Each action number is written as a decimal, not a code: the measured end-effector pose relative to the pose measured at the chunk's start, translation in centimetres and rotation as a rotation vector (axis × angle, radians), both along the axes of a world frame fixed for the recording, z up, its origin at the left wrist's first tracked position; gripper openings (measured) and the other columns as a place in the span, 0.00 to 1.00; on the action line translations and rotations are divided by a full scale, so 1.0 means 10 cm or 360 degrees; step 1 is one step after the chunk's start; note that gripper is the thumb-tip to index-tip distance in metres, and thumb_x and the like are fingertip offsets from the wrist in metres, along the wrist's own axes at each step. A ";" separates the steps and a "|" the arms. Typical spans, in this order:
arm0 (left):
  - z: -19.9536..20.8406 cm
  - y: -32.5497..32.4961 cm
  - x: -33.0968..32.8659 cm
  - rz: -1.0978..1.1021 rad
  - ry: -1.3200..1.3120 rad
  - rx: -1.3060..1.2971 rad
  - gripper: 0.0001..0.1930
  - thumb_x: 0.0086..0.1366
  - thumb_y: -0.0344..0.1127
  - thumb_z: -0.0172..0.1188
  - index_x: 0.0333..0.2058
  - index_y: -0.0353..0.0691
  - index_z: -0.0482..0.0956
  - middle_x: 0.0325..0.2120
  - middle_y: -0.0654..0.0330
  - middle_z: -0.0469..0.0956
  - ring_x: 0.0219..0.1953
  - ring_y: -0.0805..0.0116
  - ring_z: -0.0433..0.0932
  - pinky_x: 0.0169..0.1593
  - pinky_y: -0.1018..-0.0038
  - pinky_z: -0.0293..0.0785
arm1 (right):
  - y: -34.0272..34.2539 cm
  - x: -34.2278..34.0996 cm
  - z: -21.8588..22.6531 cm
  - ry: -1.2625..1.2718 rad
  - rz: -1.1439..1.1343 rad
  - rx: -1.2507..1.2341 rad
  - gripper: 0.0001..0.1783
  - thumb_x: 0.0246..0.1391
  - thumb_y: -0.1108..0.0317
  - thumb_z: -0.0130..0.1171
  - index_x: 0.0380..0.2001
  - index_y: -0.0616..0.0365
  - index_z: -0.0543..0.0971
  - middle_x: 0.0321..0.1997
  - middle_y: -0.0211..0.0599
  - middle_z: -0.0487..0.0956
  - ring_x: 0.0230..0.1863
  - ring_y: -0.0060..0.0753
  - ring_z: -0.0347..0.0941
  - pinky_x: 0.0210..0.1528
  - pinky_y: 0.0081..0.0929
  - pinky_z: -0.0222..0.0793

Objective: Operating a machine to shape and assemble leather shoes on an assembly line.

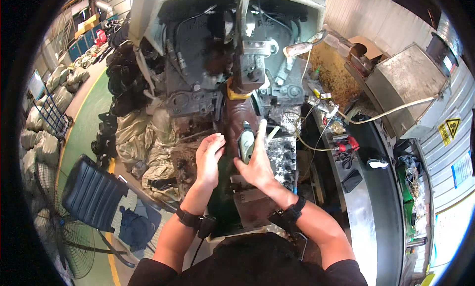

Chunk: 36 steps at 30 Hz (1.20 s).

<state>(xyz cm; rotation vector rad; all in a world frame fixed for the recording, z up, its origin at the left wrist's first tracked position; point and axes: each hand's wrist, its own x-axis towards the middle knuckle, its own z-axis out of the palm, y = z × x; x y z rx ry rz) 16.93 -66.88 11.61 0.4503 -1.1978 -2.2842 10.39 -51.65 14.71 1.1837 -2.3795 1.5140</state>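
Observation:
Near the middle, my left hand [210, 159] is held with its fingers slightly bent and apart, and nothing shows in it. My right hand [257, 166] has its fingers stretched forward and its thumb out to the left. Its fingers run along the right side of a pale green, oblong piece with a dark edge [246, 143]; whether they press on it is hard to tell. Behind that piece lies a shiny brown, leather-like form [241, 113], its far end under a machine head [253, 73] with a yellow pad [237, 94]. My hands partly hide the machine bed.
Dark metal plates and hoses [190, 43] flank the machine head. Crumpled tan cloth or bags [141, 142] lie to the left, near a black chair [91, 182] and a fan [74, 246]. At right runs a ledge with a red-handled tool [347, 144] and scissors [348, 160].

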 end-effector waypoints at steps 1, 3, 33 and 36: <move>0.00 -0.01 0.00 0.0008 -0.0023 0.0003 0.15 0.70 0.33 0.59 0.54 0.39 0.76 0.49 0.58 0.81 0.55 0.68 0.78 0.60 0.70 0.71 | -0.03 -0.02 0.00 0.0009 -0.0036 -0.0024 0.68 0.45 0.77 0.69 0.74 0.68 0.27 0.80 0.64 0.35 0.81 0.56 0.34 0.79 0.37 0.38; 0.01 -0.04 0.03 -0.0045 -0.0027 -0.0014 0.17 0.69 0.32 0.61 0.55 0.39 0.75 0.51 0.59 0.80 0.56 0.70 0.77 0.59 0.71 0.71 | -0.03 -0.06 0.00 0.0095 -0.0081 -0.0063 0.65 0.45 0.79 0.68 0.75 0.69 0.31 0.80 0.61 0.39 0.81 0.52 0.35 0.79 0.35 0.39; 0.08 3.66 -0.45 -0.1566 -0.0386 0.0291 0.17 0.69 0.47 0.61 0.48 0.40 0.78 0.45 0.58 0.82 0.46 0.63 0.81 0.54 0.62 0.76 | 4.04 1.84 -0.18 -0.0733 -0.1381 -0.1564 0.50 0.51 0.67 0.75 0.73 0.64 0.59 0.64 0.49 0.75 0.63 0.41 0.73 0.66 0.38 0.67; -0.56 4.20 -0.50 -0.1986 -0.0608 -0.0180 0.15 0.70 0.40 0.60 0.50 0.38 0.80 0.40 0.59 0.84 0.45 0.65 0.82 0.52 0.65 0.78 | 5.21 1.87 -0.62 -0.1146 -0.1671 -0.2251 0.34 0.53 0.63 0.71 0.61 0.61 0.72 0.56 0.43 0.80 0.57 0.39 0.76 0.61 0.38 0.72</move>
